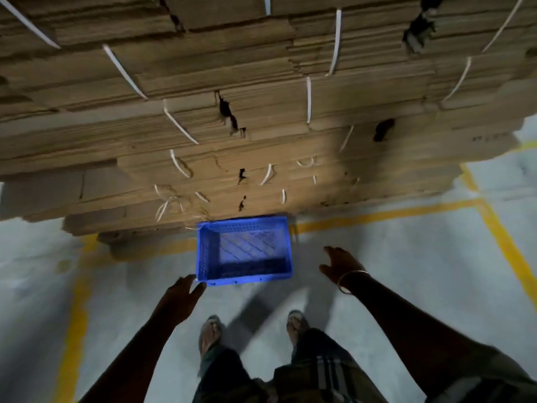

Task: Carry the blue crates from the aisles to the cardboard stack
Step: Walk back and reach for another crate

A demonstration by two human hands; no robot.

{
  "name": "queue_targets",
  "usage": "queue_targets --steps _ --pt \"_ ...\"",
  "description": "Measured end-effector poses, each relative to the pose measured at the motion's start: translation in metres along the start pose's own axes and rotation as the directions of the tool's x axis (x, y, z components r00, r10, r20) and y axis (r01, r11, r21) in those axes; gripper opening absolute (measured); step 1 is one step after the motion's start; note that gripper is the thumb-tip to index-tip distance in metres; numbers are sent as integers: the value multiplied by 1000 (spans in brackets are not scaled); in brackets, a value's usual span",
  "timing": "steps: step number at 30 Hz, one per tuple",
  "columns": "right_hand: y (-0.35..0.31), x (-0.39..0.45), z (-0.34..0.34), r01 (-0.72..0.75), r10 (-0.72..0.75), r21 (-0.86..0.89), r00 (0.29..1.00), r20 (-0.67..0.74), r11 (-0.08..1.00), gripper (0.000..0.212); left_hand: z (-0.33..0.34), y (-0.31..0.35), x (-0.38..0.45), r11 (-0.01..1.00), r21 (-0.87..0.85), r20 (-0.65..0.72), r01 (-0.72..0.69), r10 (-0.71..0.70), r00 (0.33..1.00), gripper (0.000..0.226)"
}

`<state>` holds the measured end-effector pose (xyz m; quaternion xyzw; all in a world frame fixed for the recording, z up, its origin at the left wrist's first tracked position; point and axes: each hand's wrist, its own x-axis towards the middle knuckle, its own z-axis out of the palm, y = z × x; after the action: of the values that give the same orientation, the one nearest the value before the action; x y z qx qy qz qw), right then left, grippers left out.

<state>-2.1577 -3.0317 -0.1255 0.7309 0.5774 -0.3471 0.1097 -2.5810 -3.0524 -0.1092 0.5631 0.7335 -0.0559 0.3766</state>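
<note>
An empty blue crate (244,251) with perforated walls sits on the floor, its far side against the foot of the tall cardboard stack (232,112). My left hand (181,295) hovers at the crate's near left corner, fingers spread, holding nothing. My right hand (340,264), with a bangle on the wrist, is open and a short way to the right of the crate, apart from it. Neither hand grips the crate.
Flattened cardboard bundles tied with white straps fill the upper half of the view. Yellow lines (377,215) mark the pale concrete floor (406,271) around the stack. My two sandalled feet (210,333) stand just behind the crate.
</note>
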Motion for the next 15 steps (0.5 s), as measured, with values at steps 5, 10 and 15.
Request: queue_targets --steps 5,10,15 --pt "-51 -17 51 -140 139 96 990 12 985 71 -13 -31 31 995 51 130 -83 76 989 56" --pt "-108 -24 120 -164 155 169 986 66 972 69 -15 -71 58 989 95 240 -110 84 967 58" --pt "-129 28 220 -223 179 202 961 212 954 69 26 -140 124 989 146 272 27 -66 960 54"
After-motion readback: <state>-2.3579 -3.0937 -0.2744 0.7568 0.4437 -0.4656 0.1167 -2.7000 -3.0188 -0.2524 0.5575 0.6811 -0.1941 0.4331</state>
